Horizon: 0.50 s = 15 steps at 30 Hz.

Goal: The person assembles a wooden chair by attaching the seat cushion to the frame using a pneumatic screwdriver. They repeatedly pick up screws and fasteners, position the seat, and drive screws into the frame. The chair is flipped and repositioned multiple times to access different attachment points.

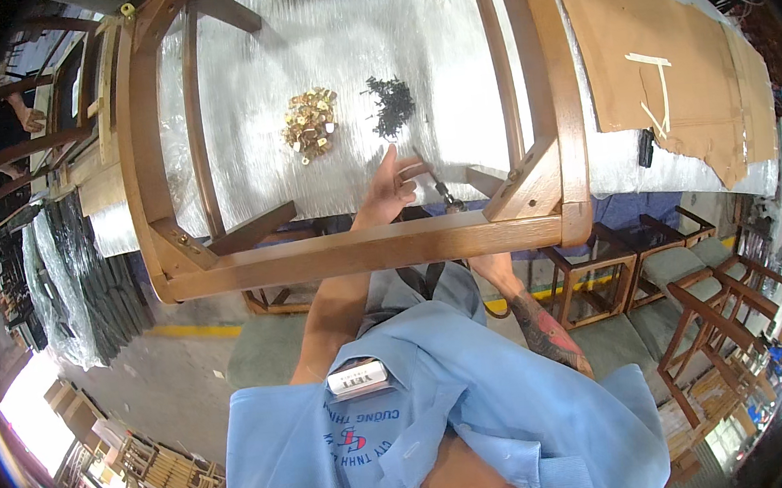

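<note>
A brown wooden chair frame (364,254) stands on the wrapped table in front of me. My left hand (388,191) reaches inside the frame past its near rail. Its thumb stands apart and its fingers stretch toward the driver's bit; nothing shows clearly in them. My right hand (491,270), partly hidden by the near rail, is closed round a power screwdriver (445,194) whose bit points up and left beside my left fingers. Ahead of my left hand lie a pile of dark screws (392,106) and a pile of brass-coloured metal fittings (310,125).
Flattened cardboard (667,76) covers the table's right side, with a small black object (646,148) near its edge. Wooden stools and chair frames (591,267) stand below right. Plastic-wrapped parts (61,285) are at left, where another person's hand (29,117) shows by wooden frames.
</note>
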Motion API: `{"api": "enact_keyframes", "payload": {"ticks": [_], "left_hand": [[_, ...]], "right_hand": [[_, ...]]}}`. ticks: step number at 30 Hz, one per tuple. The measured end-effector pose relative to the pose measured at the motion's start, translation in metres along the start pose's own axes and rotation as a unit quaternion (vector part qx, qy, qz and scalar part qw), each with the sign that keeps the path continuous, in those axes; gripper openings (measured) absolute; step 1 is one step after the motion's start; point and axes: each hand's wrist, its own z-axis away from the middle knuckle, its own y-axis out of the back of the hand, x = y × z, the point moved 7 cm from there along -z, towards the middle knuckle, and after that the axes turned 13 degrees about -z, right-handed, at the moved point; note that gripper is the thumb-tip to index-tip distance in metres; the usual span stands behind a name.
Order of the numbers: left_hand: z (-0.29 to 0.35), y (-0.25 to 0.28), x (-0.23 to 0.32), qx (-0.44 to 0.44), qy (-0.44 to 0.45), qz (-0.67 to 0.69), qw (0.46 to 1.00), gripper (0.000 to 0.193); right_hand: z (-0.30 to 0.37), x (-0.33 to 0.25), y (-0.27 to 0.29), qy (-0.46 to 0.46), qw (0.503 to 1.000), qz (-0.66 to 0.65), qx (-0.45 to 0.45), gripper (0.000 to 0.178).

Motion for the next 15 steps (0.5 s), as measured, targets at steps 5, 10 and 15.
{"api": "enact_keyframes", "payload": {"ticks": [5, 10, 15], "left_hand": [[-0.037, 0.028, -0.022, -0.005, 0.036, 0.093, 0.995, 0.037], [-0.009, 0.029, 0.014, 0.021, -0.222, -0.352, 0.909, 0.026], [-0.041, 0.129, -0.043, -0.016, -0.006, 0.083, 0.996, 0.029]], "right_hand": [[-0.002, -0.032, 0.017, 0.0, 0.999, -0.039, 0.009, 0.039], [-0.004, -0.051, 0.028, 0.018, 0.993, -0.113, -0.014, 0.056], [-0.006, -0.062, -0.006, -0.142, 0.83, -0.497, -0.212, 0.059]]}}
